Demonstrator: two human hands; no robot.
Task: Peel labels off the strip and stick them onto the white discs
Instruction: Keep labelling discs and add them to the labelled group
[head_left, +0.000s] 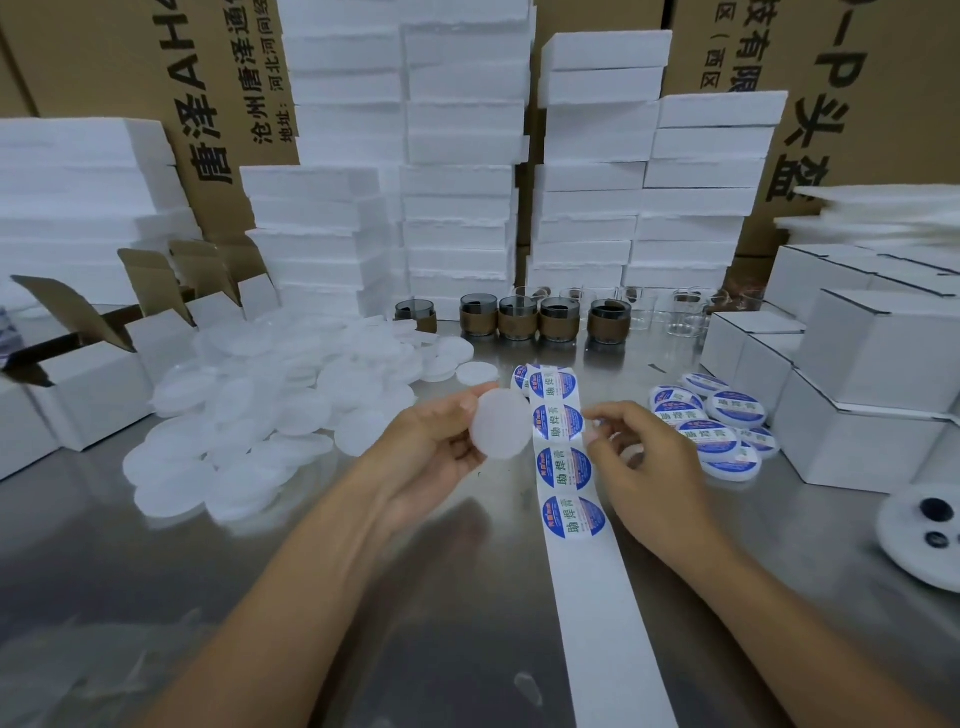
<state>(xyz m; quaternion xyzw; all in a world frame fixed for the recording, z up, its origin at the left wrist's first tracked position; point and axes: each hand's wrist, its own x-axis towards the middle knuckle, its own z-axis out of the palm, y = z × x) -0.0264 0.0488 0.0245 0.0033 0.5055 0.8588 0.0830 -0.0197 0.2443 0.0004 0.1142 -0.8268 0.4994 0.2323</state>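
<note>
In the head view, the left hand (441, 439) grips a blank disc (500, 423) by its rim and holds it just beside the strip (587, 623), which runs down the steel table (156, 597). The right hand (641, 460) curls its fingertips (597, 420) at the edge of a label (558, 422); I cannot tell whether they already pinch it. Peeling looks to be the step in hand. Next, the label must lift cleanly and land centred on the disc. Finished discs (719, 431) lie to the right.

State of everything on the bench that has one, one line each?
Left-hand grip: holds blank disc
Right-hand grip: fingertips at strip edge, hold unclear
Label strip: flat, near end bare, labels farther up
Disc pile: unlabelled
Right discs: labelled
Left cartons: flaps open
</note>
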